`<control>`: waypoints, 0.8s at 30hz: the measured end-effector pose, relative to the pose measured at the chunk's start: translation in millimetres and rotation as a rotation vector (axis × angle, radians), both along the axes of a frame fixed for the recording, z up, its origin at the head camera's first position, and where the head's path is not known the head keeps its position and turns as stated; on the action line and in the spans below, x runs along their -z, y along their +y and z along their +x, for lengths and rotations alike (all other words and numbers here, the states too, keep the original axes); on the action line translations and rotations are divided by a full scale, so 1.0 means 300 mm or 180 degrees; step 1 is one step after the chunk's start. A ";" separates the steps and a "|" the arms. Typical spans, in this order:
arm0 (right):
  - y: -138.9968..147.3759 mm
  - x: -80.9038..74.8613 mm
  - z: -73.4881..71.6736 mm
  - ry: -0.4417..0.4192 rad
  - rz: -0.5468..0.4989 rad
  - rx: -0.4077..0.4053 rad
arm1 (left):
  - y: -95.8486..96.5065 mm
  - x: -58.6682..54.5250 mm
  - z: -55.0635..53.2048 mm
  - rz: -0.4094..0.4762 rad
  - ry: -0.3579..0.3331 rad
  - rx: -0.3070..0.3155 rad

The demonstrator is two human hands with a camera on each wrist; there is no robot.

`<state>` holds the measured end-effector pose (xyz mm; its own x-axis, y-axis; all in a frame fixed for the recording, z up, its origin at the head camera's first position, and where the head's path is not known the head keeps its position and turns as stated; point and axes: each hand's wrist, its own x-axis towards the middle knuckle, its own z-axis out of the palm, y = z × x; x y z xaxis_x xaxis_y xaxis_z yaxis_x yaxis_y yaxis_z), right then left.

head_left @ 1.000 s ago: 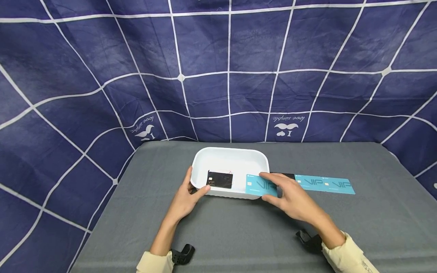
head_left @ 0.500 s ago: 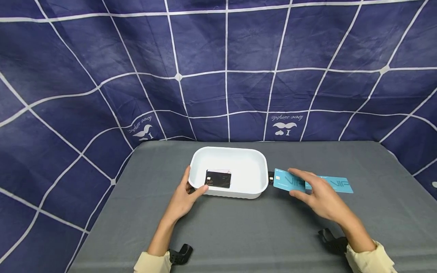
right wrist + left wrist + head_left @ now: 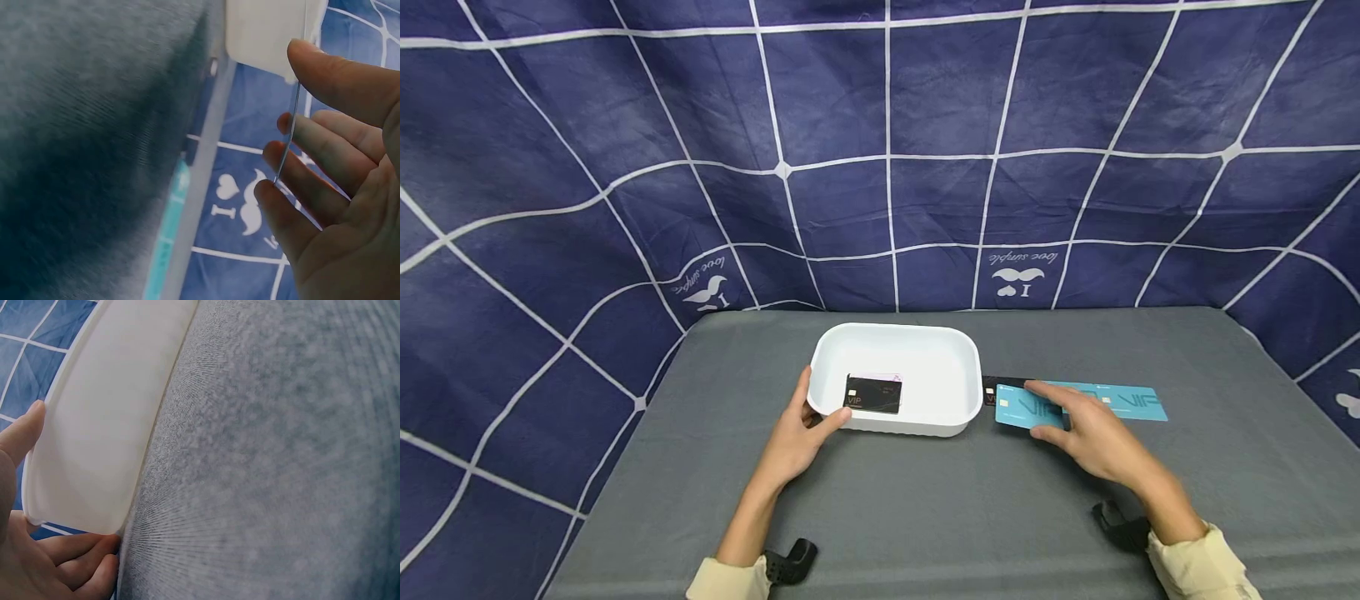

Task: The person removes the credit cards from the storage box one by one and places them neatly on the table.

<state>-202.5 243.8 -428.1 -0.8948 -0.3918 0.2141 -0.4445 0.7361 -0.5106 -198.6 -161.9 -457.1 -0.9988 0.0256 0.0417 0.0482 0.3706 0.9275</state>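
Observation:
My left hand (image 3: 793,433) holds the left end of a white plastic tray (image 3: 940,358), thumb at the front rim; in the left wrist view its fingers (image 3: 75,559) touch the tray's end. Inside the tray lies a black VIP card (image 3: 872,396) over another pale card. My right hand (image 3: 1093,433) pinches a light blue VIP card (image 3: 1026,406) between thumb and fingers, to the tray's right. Edge-on in the right wrist view, this card (image 3: 289,137) is apart from the table. Behind it are a black card (image 3: 991,390), partly covered, and blue cards (image 3: 1131,402) in a row.
A grey cloth (image 3: 925,508) covers the table. Blue curtain fabric (image 3: 940,200) with white lines hangs at the back and sides. Black straps (image 3: 790,562) sit at both wrists.
The blue card in my right hand has moved right, from over the tray's right end to in front of the row of cards. My left hand keeps its hold on the tray.

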 end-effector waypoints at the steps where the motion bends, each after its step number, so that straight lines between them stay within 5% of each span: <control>1: -0.005 0.008 -0.001 -0.0001 0.0031 -0.0011 | 0.000 -0.001 0.000 0.0015 0.0011 0.0009; 10: -0.044 0.064 -0.006 0.0035 0.0275 -0.0226 | 0.002 -0.012 0.003 0.0014 0.0024 0.0045; 24: -0.055 0.090 0.000 -0.0012 0.0368 -0.0192 | 0.001 -0.006 -0.002 -0.0014 -0.0040 0.0019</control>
<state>-202.4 227.3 -455.1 -0.8696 -0.4667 0.1610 -0.4879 0.7621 -0.4256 -199.3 -161.5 -455.4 -0.9991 0.0319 0.0290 0.0388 0.3744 0.9265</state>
